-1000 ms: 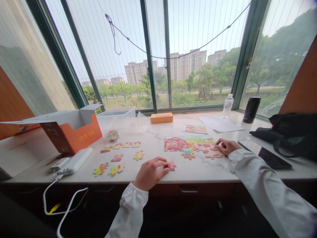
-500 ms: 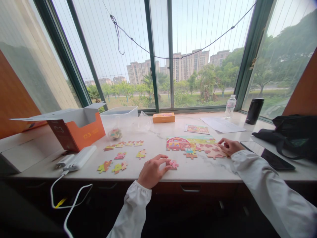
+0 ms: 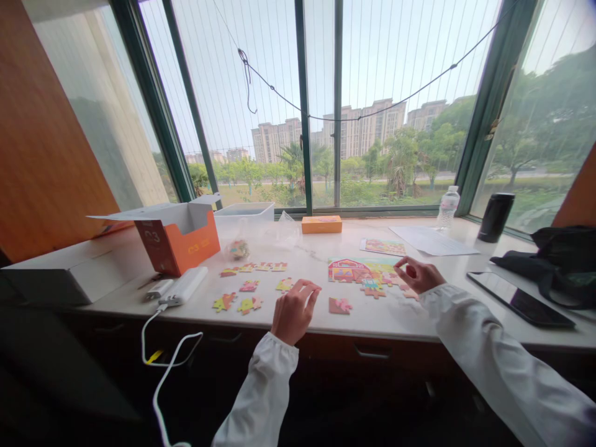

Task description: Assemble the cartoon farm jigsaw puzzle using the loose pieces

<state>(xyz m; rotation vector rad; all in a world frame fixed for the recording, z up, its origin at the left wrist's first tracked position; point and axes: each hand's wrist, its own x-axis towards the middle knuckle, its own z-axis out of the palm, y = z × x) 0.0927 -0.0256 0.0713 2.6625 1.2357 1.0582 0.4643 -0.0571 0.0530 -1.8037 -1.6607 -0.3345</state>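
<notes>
Left hand (image 3: pixel 294 310): raised just above the front edge of the surface (image 3: pixel 395 316), palm down. Its fingers (image 3: pixel 311 290) are loosely bent and spread, with nothing in them.

Piece (image 3: pixel 339 305): lies flat on the surface at 3 o'clock from the left hand, close by but not touched. It is pink on a brown ground.

Right hand (image 3: pixel 416 275): rests at the right edge of the puzzle (image 3: pixel 358 272). The thumb and forefinger are curled toward each other with something reddish between them. I cannot tell whether that is a held piece or the puzzle beneath.

Puzzle: partly built, with a red barn at its left end. It lies flat at 1 o'clock from the left hand and at 12 o'clock from the piece.

Other items:
- Loose pieces (image 3: pixel 251 285) are scattered at 10 o'clock from the left hand.
- A power bank (image 3: pixel 184 285) with a white cable (image 3: pixel 162 347) lies at 9 o'clock from them, and the cable hangs over the front edge.
- An open orange box (image 3: pixel 179 239) stands at 12 o'clock from the power bank.
- A small orange carton (image 3: pixel 321 224), a picture card (image 3: pixel 384 247) and a paper sheet (image 3: pixel 433 241) lie toward the window.
- A bottle (image 3: pixel 447 208) and a dark cup (image 3: pixel 496 217) stand by the window frame.
- A phone (image 3: pixel 519 299) lies at 3 o'clock from the right hand, and a black bag (image 3: pixel 559 254) lies beyond it.
</notes>
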